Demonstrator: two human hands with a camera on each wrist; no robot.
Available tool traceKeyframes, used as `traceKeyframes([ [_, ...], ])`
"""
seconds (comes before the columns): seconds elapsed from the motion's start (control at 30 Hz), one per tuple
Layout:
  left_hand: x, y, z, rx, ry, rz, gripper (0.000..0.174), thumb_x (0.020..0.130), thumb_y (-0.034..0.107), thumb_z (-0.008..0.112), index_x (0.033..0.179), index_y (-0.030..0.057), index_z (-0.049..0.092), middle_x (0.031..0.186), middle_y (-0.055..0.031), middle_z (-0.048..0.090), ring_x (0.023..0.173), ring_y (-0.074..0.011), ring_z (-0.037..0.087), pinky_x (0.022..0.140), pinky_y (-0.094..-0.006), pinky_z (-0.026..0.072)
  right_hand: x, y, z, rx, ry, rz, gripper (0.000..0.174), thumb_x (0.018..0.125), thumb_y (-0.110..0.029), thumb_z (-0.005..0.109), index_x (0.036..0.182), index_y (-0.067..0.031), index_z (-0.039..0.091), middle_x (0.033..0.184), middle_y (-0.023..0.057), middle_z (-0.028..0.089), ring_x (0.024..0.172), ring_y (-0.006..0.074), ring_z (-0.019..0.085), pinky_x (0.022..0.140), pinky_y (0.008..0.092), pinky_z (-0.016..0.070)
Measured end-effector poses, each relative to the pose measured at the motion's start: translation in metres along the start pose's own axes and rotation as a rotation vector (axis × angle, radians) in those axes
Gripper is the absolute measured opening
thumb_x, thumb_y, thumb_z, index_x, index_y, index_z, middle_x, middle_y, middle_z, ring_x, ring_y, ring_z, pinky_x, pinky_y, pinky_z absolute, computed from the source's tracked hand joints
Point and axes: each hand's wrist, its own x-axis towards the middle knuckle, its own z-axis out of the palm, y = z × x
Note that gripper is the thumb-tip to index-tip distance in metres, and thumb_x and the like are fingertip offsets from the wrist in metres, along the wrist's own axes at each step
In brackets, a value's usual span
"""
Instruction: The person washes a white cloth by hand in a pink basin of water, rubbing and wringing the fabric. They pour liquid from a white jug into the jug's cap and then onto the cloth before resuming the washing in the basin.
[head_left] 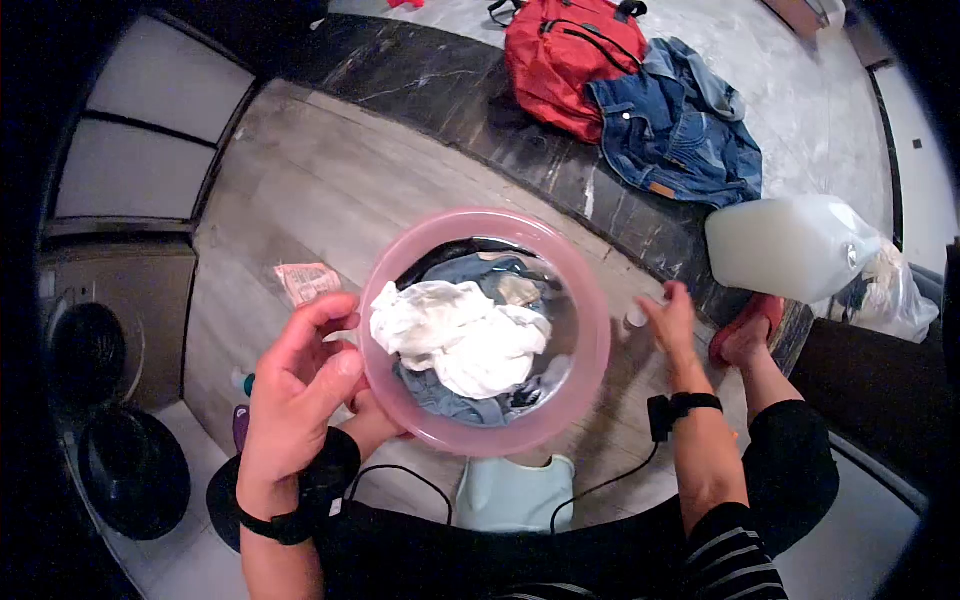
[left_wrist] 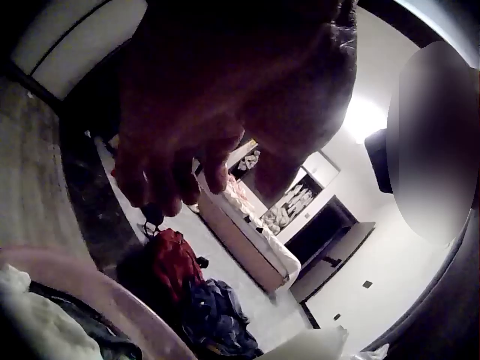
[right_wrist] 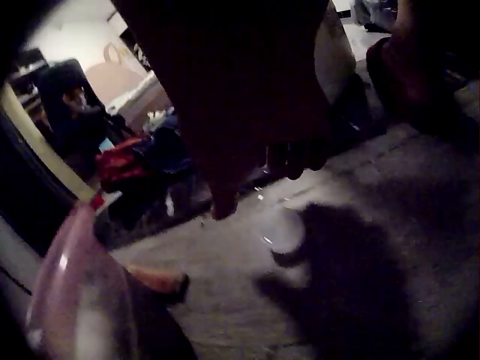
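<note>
A pink see-through tub [head_left: 590, 400] holds dark and blue-grey clothes [head_left: 460, 405] with a crumpled white cloth [head_left: 460, 335] on top. At the tub's left rim my left hand [head_left: 300, 385] hovers with its thumb and forefinger apart and loosely bent. In the left wrist view its fingers [left_wrist: 161, 187] hang over the room with nothing held between them. My right hand [head_left: 672, 325] reaches low on the tub's right side, fingers spread. Just below its fingers in the right wrist view is a small white round cap [right_wrist: 283, 229], apart from them, with a shadow beside it.
A large whitish jug [head_left: 785, 245] lies on its side at the right, by a foot in a red slipper [head_left: 750, 330]. A red backpack [head_left: 570, 65] and a denim garment [head_left: 690, 130] lie beyond the dark stone strip. A pale blue stool [head_left: 515, 490] stands in front of me.
</note>
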Motion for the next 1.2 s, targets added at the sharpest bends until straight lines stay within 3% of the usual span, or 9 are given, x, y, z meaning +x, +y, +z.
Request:
traceKeyframes([
  [0.2,-0.008,-0.004,-0.018,-0.009,0.121,0.046,0.043,0.085,0.024,0.063,0.121,0.0016,0.053,0.120,-0.0062,0.056,0.112,-0.0173,0.051,0.098,-0.0313,0.0375,-0.008,-0.168,-0.021,0.341,-0.086,-0.293,0.029,0.080,-0.020,0.069,0.101,-0.0029,0.059,0.083,0.0123,0.064,0.074,0.0259,0.062,0.071,0.0360,0.0495],
  [0.3,-0.012,-0.010,-0.028,-0.034,0.107,0.102,0.039,0.088,0.015,0.060,0.123,0.0009,0.050,0.115,-0.0072,0.054,0.104,-0.0134,0.052,0.087,-0.0268,0.0428,-0.049,-0.235,0.009,0.089,-0.543,-0.505,0.037,0.080,-0.030,0.067,0.107,-0.0050,0.059,0.100,0.0174,0.064,0.092,0.0315,0.061,0.081,0.0413,0.0480],
  [0.4,-0.020,-0.011,-0.038,-0.093,0.127,0.130,0.038,0.088,0.010,0.058,0.124,0.0004,0.049,0.112,-0.0075,0.053,0.100,-0.0109,0.052,0.083,-0.0247,0.0449,-0.087,-0.264,0.060,-0.113,-0.594,-0.554,0.057,0.075,-0.038,0.070,0.116,-0.0038,0.050,0.115,0.0192,0.055,0.106,0.0371,0.053,0.089,0.0466,0.0458],
  [0.63,-0.033,-0.011,-0.054,-0.217,0.115,0.087,0.037,0.088,0.006,0.059,0.123,0.0024,0.049,0.110,-0.0064,0.053,0.097,-0.0096,0.052,0.084,-0.0244,0.0439,-0.141,-0.289,0.093,-0.149,-0.648,-0.473,0.068,0.071,-0.036,0.074,0.122,-0.0010,0.045,0.101,0.0238,0.062,0.095,0.0389,0.060,0.081,0.0453,0.0475],
  [0.87,-0.030,-0.030,-0.061,-0.174,0.145,0.144,0.035,0.087,0.015,0.062,0.118,0.0012,0.054,0.109,-0.0091,0.056,0.098,-0.0132,0.053,0.083,-0.0271,0.0450,-0.152,-0.258,0.082,-0.159,-0.815,-0.418,0.020,0.071,-0.020,0.067,0.086,-0.0064,0.063,0.087,0.0179,0.064,0.080,0.0373,0.062,0.073,0.0414,0.0498],
  [0.97,-0.022,-0.041,-0.058,-0.058,0.148,0.237,0.034,0.087,0.017,0.061,0.116,0.0002,0.055,0.109,-0.0094,0.057,0.095,-0.0138,0.054,0.084,-0.0270,0.0452,-0.146,-0.238,0.072,-0.022,-0.596,-0.762,0.013,0.072,-0.019,0.065,0.077,-0.0074,0.065,0.081,0.0156,0.063,0.075,0.0358,0.061,0.073,0.0393,0.0500],
  [1.0,-0.020,-0.048,-0.057,-0.042,0.141,0.239,0.034,0.087,0.017,0.061,0.116,0.0001,0.055,0.108,-0.0093,0.058,0.094,-0.0140,0.055,0.084,-0.0274,0.0453,-0.145,-0.234,0.071,0.160,-0.510,-0.831,0.012,0.075,-0.018,0.064,0.076,-0.0068,0.059,0.072,0.0066,0.059,0.067,0.0244,0.057,0.064,0.0345,0.0475],
  [1.1,-0.008,-0.068,-0.051,-0.030,0.132,0.201,0.036,0.087,0.019,0.060,0.117,-0.0008,0.055,0.105,-0.0090,0.060,0.091,-0.0148,0.056,0.083,-0.0282,0.0457,-0.145,-0.256,0.032,0.364,-0.867,-0.283,0.015,0.080,-0.017,0.061,0.072,-0.0076,0.051,0.068,-0.0023,0.049,0.062,0.0107,0.047,0.056,0.0280,0.0407],
  [1.2,0.000,-0.088,-0.037,-0.060,0.118,0.083,0.041,0.088,0.025,0.059,0.118,-0.0020,0.054,0.103,-0.0094,0.061,0.091,-0.0157,0.057,0.082,-0.0283,0.0457,-0.150,-0.277,-0.013,0.297,-0.803,-0.301,0.018,0.082,-0.020,0.058,0.074,-0.0071,0.049,0.065,0.0011,0.049,0.065,0.0104,0.048,0.060,0.0281,0.0417],
])
